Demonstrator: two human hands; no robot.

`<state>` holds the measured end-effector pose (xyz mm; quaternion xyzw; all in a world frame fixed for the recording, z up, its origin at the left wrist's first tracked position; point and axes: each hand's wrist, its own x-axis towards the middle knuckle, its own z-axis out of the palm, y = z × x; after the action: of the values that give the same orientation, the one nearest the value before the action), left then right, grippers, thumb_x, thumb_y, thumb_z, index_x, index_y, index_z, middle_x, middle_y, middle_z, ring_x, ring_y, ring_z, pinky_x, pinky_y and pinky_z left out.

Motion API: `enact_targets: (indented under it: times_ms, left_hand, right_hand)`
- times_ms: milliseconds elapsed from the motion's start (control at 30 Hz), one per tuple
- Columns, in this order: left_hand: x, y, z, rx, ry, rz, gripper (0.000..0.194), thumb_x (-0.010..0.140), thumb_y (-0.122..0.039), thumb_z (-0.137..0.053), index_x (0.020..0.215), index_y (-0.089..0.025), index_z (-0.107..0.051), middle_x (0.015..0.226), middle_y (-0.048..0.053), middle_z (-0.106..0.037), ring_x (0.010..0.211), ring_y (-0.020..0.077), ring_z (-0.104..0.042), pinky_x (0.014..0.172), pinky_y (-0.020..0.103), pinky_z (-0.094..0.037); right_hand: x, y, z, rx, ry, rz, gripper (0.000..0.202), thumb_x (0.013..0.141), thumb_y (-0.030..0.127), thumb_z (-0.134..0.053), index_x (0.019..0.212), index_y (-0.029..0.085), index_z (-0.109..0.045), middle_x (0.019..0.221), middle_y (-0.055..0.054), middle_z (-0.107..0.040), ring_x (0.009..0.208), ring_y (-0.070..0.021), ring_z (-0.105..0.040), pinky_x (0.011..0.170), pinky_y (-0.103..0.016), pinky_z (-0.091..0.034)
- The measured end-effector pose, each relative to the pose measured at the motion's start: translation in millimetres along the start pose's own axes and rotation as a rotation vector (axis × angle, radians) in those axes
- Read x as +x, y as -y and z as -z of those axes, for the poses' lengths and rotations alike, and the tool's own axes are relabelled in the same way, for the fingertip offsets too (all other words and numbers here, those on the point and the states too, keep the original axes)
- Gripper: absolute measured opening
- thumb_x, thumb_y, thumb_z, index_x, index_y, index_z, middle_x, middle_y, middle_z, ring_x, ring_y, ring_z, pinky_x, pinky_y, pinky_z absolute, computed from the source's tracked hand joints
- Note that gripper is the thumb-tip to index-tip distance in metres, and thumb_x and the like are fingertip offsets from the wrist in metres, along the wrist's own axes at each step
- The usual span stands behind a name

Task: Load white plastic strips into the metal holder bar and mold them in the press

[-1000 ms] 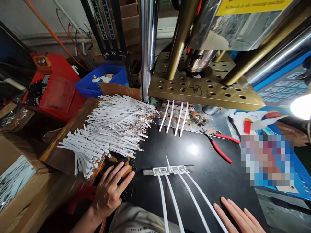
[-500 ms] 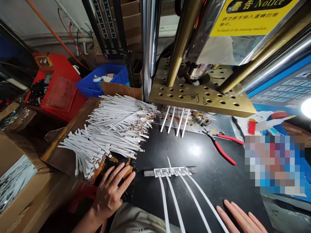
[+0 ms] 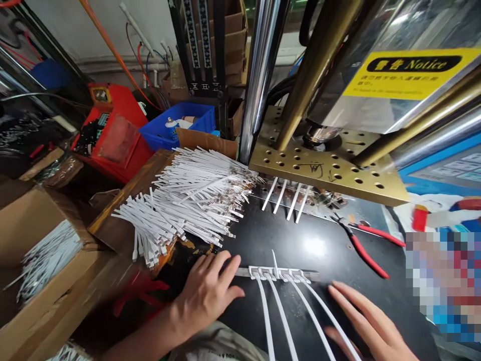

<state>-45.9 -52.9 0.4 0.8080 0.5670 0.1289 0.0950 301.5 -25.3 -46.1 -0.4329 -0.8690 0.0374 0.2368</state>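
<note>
On the black table in front of me lies a metal bar, with a white moulded plastic strip along it. Several flat white cables run from the strip toward me, and a thin white spur sticks up from its middle. My left hand is at the bar's left end, fingers stretched and thumb apart; whether the fingertips touch the metal I cannot tell. Beyond the bar's right end is my right hand, open, its thumb near the rightmost cable and its fingertips apart from the bar.
A press with a drilled brass plate stands behind, several white cable ends protruding under it. Red-handled pliers lie at right. A large pile of white cables is at left, near a cardboard box and blue bin.
My left hand has moved right to the bar's left end. My right hand has come forward and up toward its right end. The view has shifted left.
</note>
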Motion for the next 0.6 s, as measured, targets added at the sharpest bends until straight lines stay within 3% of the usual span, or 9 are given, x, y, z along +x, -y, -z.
enact_targets:
  times_ms: [133, 367, 433, 500, 567, 600]
  left_hand:
    - [30.5, -14.0, -10.1, -0.013, 0.154, 0.041, 0.013, 0.091, -0.008, -0.058, 0.1, -0.018, -0.056, 0.093, 0.002, -0.055, 0.077, 0.0176, -0.059, 0.068, 0.03, -0.052]
    - [44.8, -3.2, -1.2, -0.08, 0.199, -0.05, 0.016, 0.093, -0.008, -0.053, 0.084, -0.02, -0.049, 0.092, 0.0, -0.053, 0.078, 0.0156, -0.056, 0.068, 0.027, -0.047]
    - [47.2, -0.9, -2.6, -0.099, 0.194, -0.068, 0.017, 0.094, -0.008, -0.052, 0.083, -0.02, -0.048, 0.091, -0.001, -0.053, 0.081, 0.0164, -0.056, 0.07, 0.028, -0.047]
    - [46.9, -0.3, -5.9, -0.125, 0.189, -0.085, 0.018, 0.093, -0.005, -0.049, 0.083, -0.02, -0.048, 0.09, 0.0, -0.053, 0.083, 0.0175, -0.056, 0.071, 0.029, -0.047]
    - [43.4, 0.5, -9.8, -0.145, 0.151, -0.113, 0.02, 0.094, -0.003, -0.043, 0.086, -0.02, -0.05, 0.091, 0.001, -0.053, 0.083, 0.0181, -0.057, 0.071, 0.029, -0.046]
    - [41.3, 2.0, -12.0, -0.149, 0.115, -0.133, 0.021, 0.096, -0.004, -0.04, 0.088, -0.019, -0.052, 0.091, 0.002, -0.053, 0.082, 0.0178, -0.058, 0.069, 0.029, -0.046]
  right_hand:
    - [52.6, 6.8, -14.2, 0.148, 0.023, 0.057, 0.037, 0.099, 0.035, -0.047, 0.134, 0.03, -0.059, 0.118, -0.006, -0.067, 0.1, -0.022, -0.067, 0.085, -0.03, -0.055]
    - [104.2, -16.7, 0.6, 0.543, 0.518, 0.103, 0.03, 0.101, 0.029, -0.045, 0.108, 0.029, -0.074, 0.103, -0.006, -0.071, 0.088, -0.0176, -0.07, 0.074, -0.024, -0.056]
    - [128.4, -11.5, -8.0, 0.596, 0.47, 0.021, 0.03, 0.1, 0.033, -0.046, 0.094, 0.026, -0.075, 0.087, -0.004, -0.072, 0.076, -0.0177, -0.069, 0.068, -0.026, -0.055]
    - [149.9, -0.3, -21.4, 0.623, 0.304, -0.126, 0.032, 0.098, 0.037, -0.047, 0.081, 0.023, -0.072, 0.069, -0.003, -0.067, 0.062, -0.0175, -0.065, 0.06, -0.027, -0.052]
    - [161.5, 5.6, -31.8, 0.695, 0.08, -0.361, 0.031, 0.095, 0.037, -0.046, 0.08, 0.021, -0.068, 0.07, -0.004, -0.068, 0.058, -0.0167, -0.064, 0.055, -0.027, -0.051]
    - [161.4, 3.3, -33.5, 0.77, 0.03, -0.45, 0.028, 0.093, 0.037, -0.047, 0.082, 0.02, -0.067, 0.076, -0.005, -0.07, 0.061, -0.0169, -0.066, 0.058, -0.027, -0.053]
